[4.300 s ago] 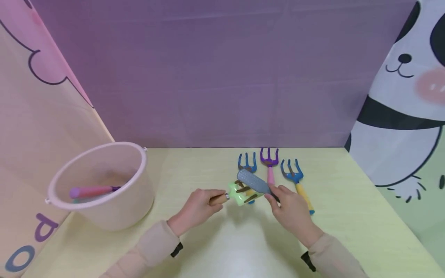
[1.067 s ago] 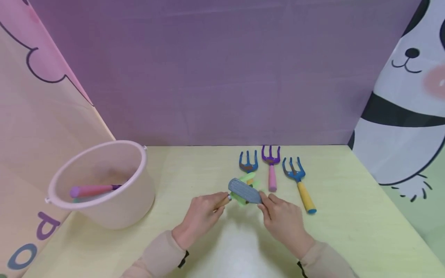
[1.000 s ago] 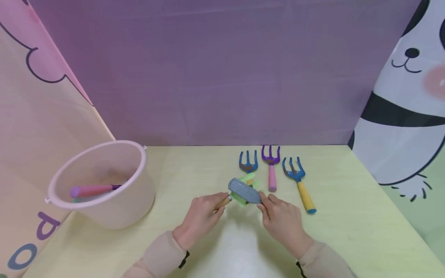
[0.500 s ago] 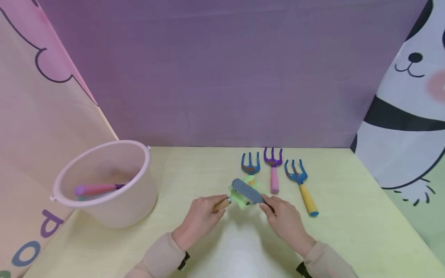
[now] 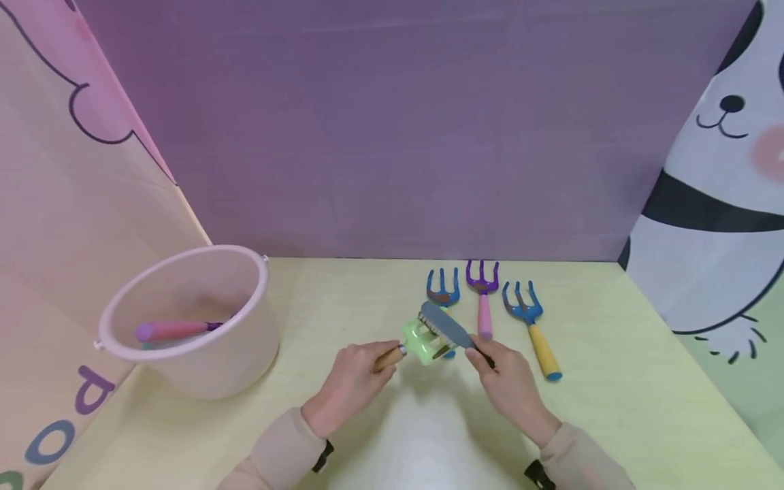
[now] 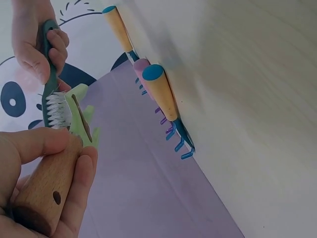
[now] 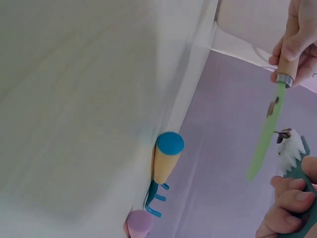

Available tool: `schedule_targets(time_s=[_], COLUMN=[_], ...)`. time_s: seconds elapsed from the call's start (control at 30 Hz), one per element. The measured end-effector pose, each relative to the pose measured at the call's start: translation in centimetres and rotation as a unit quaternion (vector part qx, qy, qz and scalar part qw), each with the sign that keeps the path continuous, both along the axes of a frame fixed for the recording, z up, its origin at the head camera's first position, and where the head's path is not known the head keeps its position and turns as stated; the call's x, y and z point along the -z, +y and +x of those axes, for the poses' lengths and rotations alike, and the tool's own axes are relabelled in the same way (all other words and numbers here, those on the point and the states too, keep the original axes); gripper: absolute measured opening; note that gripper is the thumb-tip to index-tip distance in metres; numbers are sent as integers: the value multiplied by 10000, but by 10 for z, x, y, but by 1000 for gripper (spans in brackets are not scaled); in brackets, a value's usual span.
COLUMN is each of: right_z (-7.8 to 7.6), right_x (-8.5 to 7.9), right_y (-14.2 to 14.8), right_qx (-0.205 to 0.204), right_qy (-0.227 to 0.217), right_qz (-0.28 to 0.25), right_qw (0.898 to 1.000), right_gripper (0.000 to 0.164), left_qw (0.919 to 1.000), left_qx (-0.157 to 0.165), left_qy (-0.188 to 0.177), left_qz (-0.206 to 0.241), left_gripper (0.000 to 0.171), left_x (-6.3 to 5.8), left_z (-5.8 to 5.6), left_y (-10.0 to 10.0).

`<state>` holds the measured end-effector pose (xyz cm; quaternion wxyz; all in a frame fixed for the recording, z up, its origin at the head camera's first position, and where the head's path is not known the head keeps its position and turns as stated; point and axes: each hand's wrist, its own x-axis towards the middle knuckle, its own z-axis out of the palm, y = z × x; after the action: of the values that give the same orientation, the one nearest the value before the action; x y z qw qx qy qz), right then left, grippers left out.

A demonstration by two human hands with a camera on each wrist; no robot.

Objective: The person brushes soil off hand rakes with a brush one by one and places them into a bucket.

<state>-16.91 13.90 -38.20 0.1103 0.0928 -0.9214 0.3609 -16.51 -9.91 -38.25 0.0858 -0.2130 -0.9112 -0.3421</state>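
My left hand [image 5: 352, 382] grips the wooden handle of a light green hand fork [image 5: 418, 342], held up over the table. Brown smudges mark its broad green head. My right hand [image 5: 510, 382] pinches the dark handle of a scrub brush [image 5: 447, 325], whose head slants across the fork's tines. In the left wrist view the white bristles [image 6: 58, 110] face the green head and overlap it. From the right wrist side, the brush [image 7: 292, 148] shows a dark brown clump at its bristle tips, close beside the green fork [image 7: 267, 131], seen edge-on.
Beyond the hands lie three more hand forks: a blue one [image 5: 442, 297] partly hidden by the brush, a purple one with a pink handle [image 5: 484, 314], and a blue one with a yellow handle [image 5: 542, 346]. A pink bucket [image 5: 214, 367] with a pink-handled tool [image 5: 174, 331] stands left.
My right hand has drawn the brush a little right and away over the fork, showing more of the green head. My left hand keeps its grip, nearly still.
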Motion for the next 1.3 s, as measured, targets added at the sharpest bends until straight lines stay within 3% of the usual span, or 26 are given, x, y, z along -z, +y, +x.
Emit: schedule_targets(time_s=[0.13, 0.27, 0.4, 0.47, 0.67, 0.87, 0.97, 1.3], right_z=[-1, -2, -2, -4, -6, -4, -4, -2], right_x=[-1, -1, 1, 0, -6, -9, -10, -13], right_y=[5, 8, 7, 4, -7, 0, 5, 27], right_qx=[-52, -199, -368, -448, -443, -634, -767, -792], right_qy=[171, 728, 1851, 2091, 1672, 2397, 2666, 2873], right_qz=[-146, 252, 1053, 1255, 1883, 2497, 2543, 2441], right_qw=[9997, 9968, 9764, 9688, 9668, 9361, 9265, 9228], right_gripper=[30, 29, 30, 30, 30, 30, 30, 28], left_qw=[10000, 9999, 10000, 9999, 9993, 9998, 9997, 9997], left_qx=[-19, -5, 27, 79, 252, 182, 212, 92], left_qy=[-78, -107, -54, 15, 256, 62, 25, 133], left_qz=[1, 16, -24, -86, -132, 38, 74, 179], left_gripper=[36, 36, 36, 36, 35, 36, 36, 35], left_x=[0, -1, -1, 0, 0, -1, -2, -2], left_z=[-1, -2, -3, -2, 1, 3, 2, 2], left_y=[-2, -3, -3, -3, 0, -1, -2, -5])
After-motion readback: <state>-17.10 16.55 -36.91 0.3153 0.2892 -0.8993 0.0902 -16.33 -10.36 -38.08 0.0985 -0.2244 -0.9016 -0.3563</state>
